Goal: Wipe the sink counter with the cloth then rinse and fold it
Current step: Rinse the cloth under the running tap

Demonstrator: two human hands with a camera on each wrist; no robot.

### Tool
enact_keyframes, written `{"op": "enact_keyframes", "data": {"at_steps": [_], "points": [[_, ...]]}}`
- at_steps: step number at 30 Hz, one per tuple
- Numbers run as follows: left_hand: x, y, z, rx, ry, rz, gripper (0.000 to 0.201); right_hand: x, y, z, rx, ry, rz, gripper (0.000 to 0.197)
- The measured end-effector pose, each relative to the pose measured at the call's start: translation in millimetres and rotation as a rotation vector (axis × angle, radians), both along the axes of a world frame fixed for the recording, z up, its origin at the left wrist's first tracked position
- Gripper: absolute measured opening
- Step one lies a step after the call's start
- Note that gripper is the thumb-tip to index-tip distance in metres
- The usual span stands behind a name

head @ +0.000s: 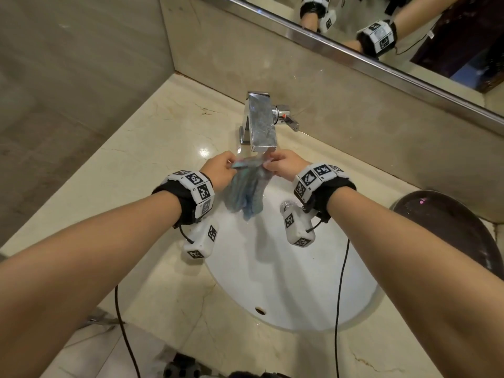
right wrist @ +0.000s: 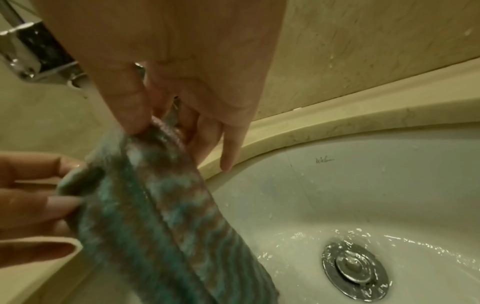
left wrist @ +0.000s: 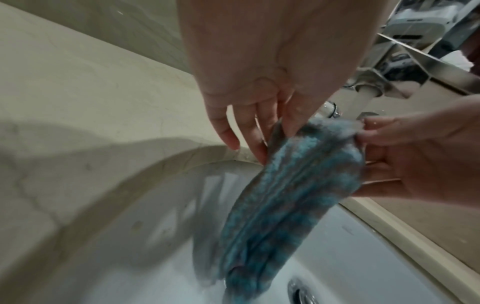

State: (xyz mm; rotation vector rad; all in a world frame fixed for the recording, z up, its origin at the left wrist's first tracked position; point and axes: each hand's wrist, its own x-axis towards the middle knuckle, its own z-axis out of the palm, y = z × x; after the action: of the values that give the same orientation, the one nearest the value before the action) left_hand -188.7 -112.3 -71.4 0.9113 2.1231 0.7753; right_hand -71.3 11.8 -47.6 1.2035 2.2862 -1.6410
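While water runs from the one tap (head: 261, 124), I hold one blue cloth (head: 246, 190) under its spout with my two hands. My left hand (head: 219, 170) pinches the cloth's top left edge; my right hand (head: 283, 165) pinches the top right. It hangs dripping over the one white sink (head: 286, 282), above the single drain (right wrist: 354, 267).

Marble counter (head: 152, 137), chrome faucet (head: 260, 122) atop
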Motion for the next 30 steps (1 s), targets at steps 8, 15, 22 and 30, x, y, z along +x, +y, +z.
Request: {"op": "enact_keyframes", "data": {"at_steps": [8,15,22,30], "points": [[5,3,14,0.052,0.068,-0.056,0.062,-8,-6,1,-0.138,0.142,-0.061,0.03],[4,8,16,0.058,0.14,-0.029,0.011,1,1,-1,-0.012,0.065,0.038,0.03],[6,14,17,0.09,0.102,0.019,0.014,8,2,-6,0.364,-0.255,0.281,0.014],[1,7,9,-0.044,0.082,0.019,0.013,10,1,-6,0.335,-0.119,0.128,0.009]]}}
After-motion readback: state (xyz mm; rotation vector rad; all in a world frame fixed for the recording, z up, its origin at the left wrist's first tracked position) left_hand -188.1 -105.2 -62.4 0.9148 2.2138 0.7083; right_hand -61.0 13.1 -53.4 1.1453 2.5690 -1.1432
